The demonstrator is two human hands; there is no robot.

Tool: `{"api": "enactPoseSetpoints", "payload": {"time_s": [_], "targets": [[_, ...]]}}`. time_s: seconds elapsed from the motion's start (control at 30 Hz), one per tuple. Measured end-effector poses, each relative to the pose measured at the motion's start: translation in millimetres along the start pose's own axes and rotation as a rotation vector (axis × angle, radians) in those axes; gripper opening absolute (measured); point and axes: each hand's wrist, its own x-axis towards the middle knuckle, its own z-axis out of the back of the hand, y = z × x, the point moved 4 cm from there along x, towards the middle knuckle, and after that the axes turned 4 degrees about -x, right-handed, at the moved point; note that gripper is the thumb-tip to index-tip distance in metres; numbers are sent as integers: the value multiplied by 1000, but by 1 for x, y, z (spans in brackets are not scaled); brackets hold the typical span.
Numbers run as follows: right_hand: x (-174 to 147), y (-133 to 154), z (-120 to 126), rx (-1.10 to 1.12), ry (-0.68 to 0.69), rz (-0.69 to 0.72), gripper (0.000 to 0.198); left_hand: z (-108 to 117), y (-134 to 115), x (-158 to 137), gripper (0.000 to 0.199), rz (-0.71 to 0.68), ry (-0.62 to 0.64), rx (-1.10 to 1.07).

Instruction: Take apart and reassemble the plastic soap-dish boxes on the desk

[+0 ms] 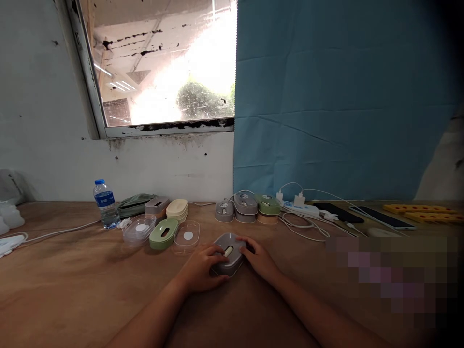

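Observation:
A grey oval plastic box (pixel 237 246) with a slot in its lid lies on the table in front of me, between my two hands. A pale, cream-coloured piece (pixel 228 251) shows in the slot. My left hand (pixel 201 268) grips the box from the left, its fingers over the lid and its thumb along the near side. On the right edge, the curled fingers of my right hand (pixel 258 257) hold it too. Beyond my left hand lie a green slotted lid (pixel 164 235), a clear plastic lid (pixel 192 230) and stacked clear lids (pixel 132 232).
Farther back are cream pieces in a stack (pixel 177 209), a grey slotted lid (pixel 157 205), a water bottle (pixel 106 208), and grey boxes (pixel 245 208) beside a green-topped box (pixel 267 204). Rightward lie cables (pixel 300 226), a power strip (pixel 308 209), phones (pixel 382 218) and yellow strips (pixel 420 209).

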Motion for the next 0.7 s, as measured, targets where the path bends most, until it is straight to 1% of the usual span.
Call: {"api": "enactPoseSetpoints", "payload": {"time_s": [0.1,0.2,0.27,0.37,0.47,0.53,0.6,0.63,0.7], "targets": [[0,1,0,46,-21,-21,30,-10,4,1,30,9,43,-92],[0,1,0,118,-64,-56,30,-10,9,0,30,58,-12,-189],[0,-1,2,172,-142,-98,35,-6,9,0,29,107,-80,-267],[-3,-4,5,243,-306,-186,48,-3,4,1,29,204,-162,-389],[-10,-2,4,332,-396,-237,48,-6,3,1,34,354,-207,-489],[-16,3,1,414,-414,-238,46,-10,5,0,39,447,-231,-565],[-21,9,-3,501,-404,-235,45,-13,7,1,41,491,-244,-659],[-23,12,-6,542,-379,-240,43,-14,7,1,41,496,-246,-708],[-26,17,-12,613,-277,-269,36,-15,8,2,40,493,-251,-786]]}}
